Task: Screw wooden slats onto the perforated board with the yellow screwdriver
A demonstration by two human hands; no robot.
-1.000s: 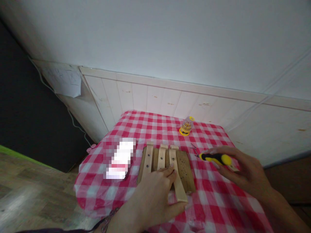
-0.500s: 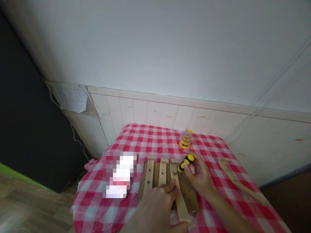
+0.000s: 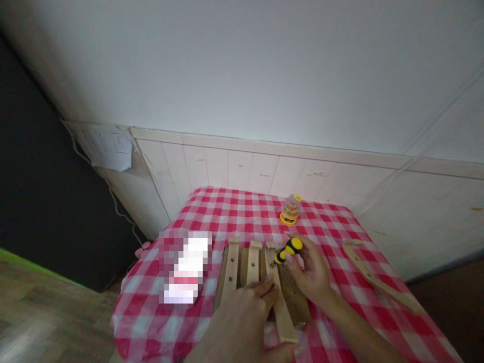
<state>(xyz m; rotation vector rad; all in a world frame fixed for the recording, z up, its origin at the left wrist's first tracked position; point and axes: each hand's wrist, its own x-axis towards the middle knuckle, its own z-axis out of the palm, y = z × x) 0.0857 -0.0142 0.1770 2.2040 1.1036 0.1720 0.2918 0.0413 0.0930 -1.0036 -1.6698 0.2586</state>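
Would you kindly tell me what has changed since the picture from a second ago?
The right hand has brought the screwdriver leftward, from beside the wooden board to near the screw in its rightmost strip. Nothing was visibly grasped or let go. The left hand still rests on that strip, and the bit case stands where it was.

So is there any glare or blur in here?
In the head view, a pixelated patch blocks out an area toward the left of the tablecloth; pale glare marks the floor; the screwdriver in the right hand looks slightly soft, its tip unclear.
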